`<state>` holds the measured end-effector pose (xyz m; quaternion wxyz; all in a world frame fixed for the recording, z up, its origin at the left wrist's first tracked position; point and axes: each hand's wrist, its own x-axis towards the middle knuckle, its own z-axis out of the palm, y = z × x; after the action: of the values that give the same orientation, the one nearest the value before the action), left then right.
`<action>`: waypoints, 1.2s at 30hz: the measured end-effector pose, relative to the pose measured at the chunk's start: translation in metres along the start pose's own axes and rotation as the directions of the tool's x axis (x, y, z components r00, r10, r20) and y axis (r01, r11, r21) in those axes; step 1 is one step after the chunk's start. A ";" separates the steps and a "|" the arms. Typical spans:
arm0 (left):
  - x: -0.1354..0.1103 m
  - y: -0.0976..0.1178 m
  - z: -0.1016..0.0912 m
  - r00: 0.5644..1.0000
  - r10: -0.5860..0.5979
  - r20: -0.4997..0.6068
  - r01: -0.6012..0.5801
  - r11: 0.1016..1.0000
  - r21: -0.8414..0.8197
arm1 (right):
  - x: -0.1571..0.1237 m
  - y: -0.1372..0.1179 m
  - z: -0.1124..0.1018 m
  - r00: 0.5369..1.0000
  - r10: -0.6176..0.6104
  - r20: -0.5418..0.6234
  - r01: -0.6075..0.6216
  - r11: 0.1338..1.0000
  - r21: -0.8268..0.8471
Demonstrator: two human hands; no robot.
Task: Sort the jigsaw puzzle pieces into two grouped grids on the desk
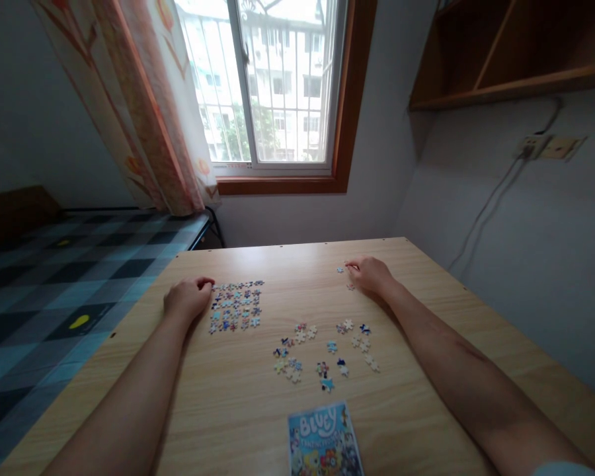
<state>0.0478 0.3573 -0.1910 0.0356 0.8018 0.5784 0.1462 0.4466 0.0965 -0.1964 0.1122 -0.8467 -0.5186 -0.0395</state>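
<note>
Both my arms reach out over a light wooden table (238, 410). My left hand (187, 297) rests with curled fingers at the left edge of a block of jigsaw pieces laid out in rows (235, 306); whether it holds one is hidden. My right hand (371, 274) lies further right, fingers closed in a pinch beside two small loose pieces (340, 270). Several scattered puzzle pieces (322, 350) lie between my arms. A blue picture card (324, 441) printed with cartoon figures sits at the near edge.
A bed with a blue and black checked cover (54, 277) stands left of the table. Behind are a window (268, 86) with a patterned curtain (149, 112), a wooden shelf (515, 53) at the upper right, and a wall socket with a cable (533, 147).
</note>
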 end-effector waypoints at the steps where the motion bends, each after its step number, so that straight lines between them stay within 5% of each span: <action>1: 0.000 0.001 0.000 1.000 -0.001 0.004 0.001 1.000 0.002 | 0.000 -0.001 0.000 1.000 -0.006 0.007 0.006 1.000 0.000; 14: -0.001 0.002 0.000 1.000 -0.011 0.008 0.011 1.000 0.007 | 0.000 0.000 0.008 0.997 -0.042 0.065 0.042 0.999 0.004; 22: -0.004 0.004 -0.002 1.000 0.003 0.011 -0.003 1.000 0.010 | 0.000 0.000 0.006 0.999 0.045 -0.019 -0.044 0.999 0.012; 36: -0.002 0.002 0.000 1.000 -0.005 0.014 0.005 1.000 0.006 | 0.000 -0.010 0.013 0.996 0.030 0.087 -0.031 0.999 0.011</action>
<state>0.0494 0.3550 -0.1908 0.0374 0.8016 0.5804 0.1387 0.4365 0.1038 -0.2080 0.0953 -0.8548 -0.5101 0.0022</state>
